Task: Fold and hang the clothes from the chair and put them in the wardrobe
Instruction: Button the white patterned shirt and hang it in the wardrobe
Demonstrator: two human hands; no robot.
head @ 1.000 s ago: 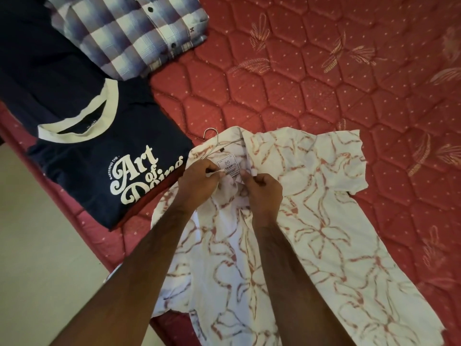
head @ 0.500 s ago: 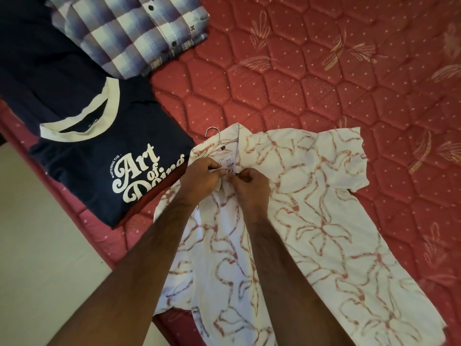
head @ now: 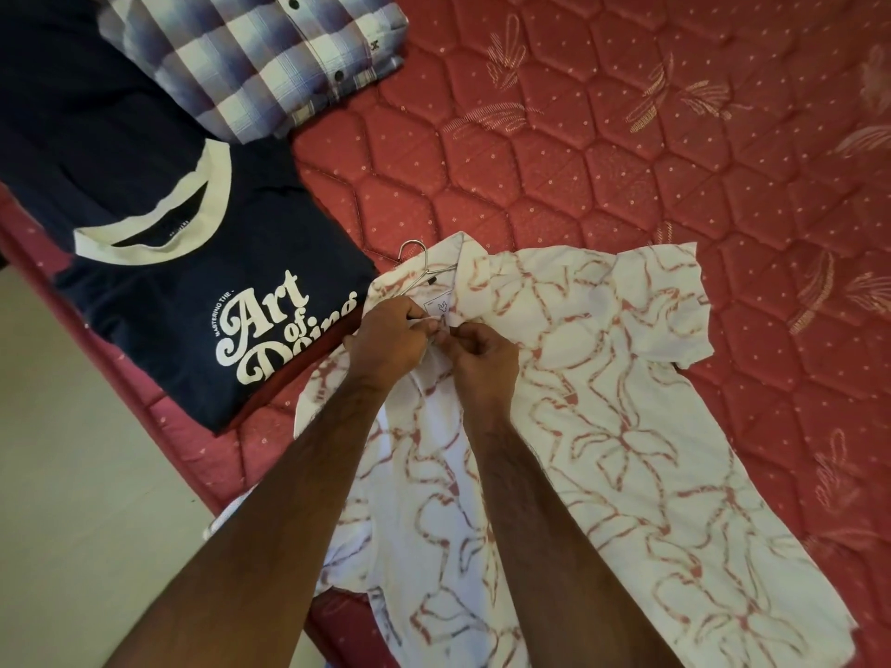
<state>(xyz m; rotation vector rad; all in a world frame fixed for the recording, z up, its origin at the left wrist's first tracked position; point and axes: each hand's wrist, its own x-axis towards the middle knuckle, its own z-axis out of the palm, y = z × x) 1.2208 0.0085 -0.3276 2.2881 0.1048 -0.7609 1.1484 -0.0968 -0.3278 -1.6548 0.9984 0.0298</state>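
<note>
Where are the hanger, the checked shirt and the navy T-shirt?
hanger [head: 413, 247]: head view, on its metal hook.
checked shirt [head: 250, 55]: head view, on its folded front.
navy T-shirt [head: 193, 301]: head view, chest beside the lettering.

One view only, from the camera on my head. It looks steeply down over my forearms at the red mattress [head: 627, 161], close in. My hands sit near frame centre; the mattress edge and pale floor [head: 72, 474] fill the lower left.

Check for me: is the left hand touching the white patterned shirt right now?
Touching. The head view shows the left hand pinching the white patterned shirt at its neckline, fingertips curled into the fabric.
</note>
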